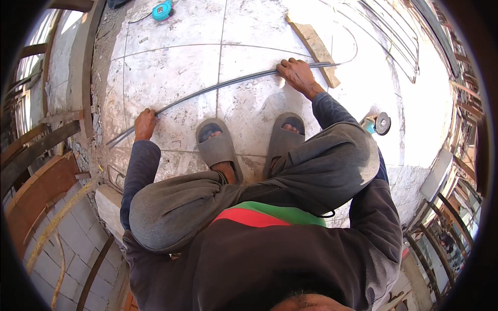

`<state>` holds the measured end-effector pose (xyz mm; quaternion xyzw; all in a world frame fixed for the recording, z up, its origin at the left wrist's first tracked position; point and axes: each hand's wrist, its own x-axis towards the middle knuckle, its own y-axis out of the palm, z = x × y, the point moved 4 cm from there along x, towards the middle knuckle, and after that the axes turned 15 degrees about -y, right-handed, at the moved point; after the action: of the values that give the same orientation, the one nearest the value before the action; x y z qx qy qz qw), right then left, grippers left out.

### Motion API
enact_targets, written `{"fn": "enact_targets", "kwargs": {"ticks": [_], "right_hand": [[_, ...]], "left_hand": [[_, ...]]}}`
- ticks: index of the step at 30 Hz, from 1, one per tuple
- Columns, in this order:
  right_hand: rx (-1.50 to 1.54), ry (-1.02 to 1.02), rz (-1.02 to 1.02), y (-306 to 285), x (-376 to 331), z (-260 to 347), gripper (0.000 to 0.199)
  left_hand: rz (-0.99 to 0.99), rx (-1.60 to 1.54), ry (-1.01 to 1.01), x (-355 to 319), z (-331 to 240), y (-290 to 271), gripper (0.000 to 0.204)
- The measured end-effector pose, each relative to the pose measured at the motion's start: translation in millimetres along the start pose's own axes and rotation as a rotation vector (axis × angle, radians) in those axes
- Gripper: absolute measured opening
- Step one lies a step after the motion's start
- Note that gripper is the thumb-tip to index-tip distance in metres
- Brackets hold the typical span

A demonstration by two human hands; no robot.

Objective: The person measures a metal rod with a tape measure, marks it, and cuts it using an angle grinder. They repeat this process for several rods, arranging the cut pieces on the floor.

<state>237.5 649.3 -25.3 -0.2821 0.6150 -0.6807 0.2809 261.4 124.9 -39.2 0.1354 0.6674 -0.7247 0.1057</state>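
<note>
Several thin grey metal rods (223, 85), bunched side by side, stretch across the tiled floor in a slight bend. My left hand (144, 125) is closed around them near their left end, where the ends splay apart a little. Farther right, my right hand (299, 76) grips the same bunch from above, fingers wrapped over it. Just beyond that hand the rods cross a short wooden plank (313, 46). One thin strand curves away past the plank toward the upper right.
Below my right forearm lies an angle grinder (370, 125) with a round disc. A turquoise tape measure (162, 10) rests at the far left. Bent metal rods (402, 49) lie at the far right. My sandals (217, 147) stand between my hands. Timber pieces (83, 67) line the left side.
</note>
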Motion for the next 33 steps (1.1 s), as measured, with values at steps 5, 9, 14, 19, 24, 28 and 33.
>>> {"fn": "enact_targets", "kwargs": {"ticks": [5, 9, 14, 19, 24, 28, 33], "right_hand": [[-0.036, 0.032, -0.003, 7.1, -7.4, -2.6, 0.007], [-0.045, 0.031, -0.093, 4.0, -17.1, 1.6, 0.024], [0.046, 0.211, -0.235, -30.1, -43.2, 12.2, 0.038], [0.124, 0.462, -0.247, -38.7, -88.2, 23.8, 0.036], [0.138, 0.902, -0.431, -41.3, -167.5, 45.5, 0.031], [-0.093, 1.273, -0.607, -50.2, -266.8, 69.0, 0.027], [0.079, 1.662, -0.648, -36.7, -338.0, 73.9, 0.038]], "left_hand": [[-0.043, -0.023, 0.010, 0.6, 2.3, 9.8, 0.012], [-0.009, 0.004, 0.003, -1.7, -10.7, -3.1, 0.018], [0.054, -0.054, 0.157, 10.9, -36.5, -25.6, 0.037], [0.076, -0.066, 0.439, 33.8, -103.8, -88.8, 0.033], [0.171, 0.159, 0.741, 54.1, -206.1, -159.1, 0.022], [0.055, 0.010, 0.792, 79.3, -282.8, -161.0, 0.019], [0.193, -0.213, 0.567, 104.1, -363.6, -89.1, 0.034]]}}
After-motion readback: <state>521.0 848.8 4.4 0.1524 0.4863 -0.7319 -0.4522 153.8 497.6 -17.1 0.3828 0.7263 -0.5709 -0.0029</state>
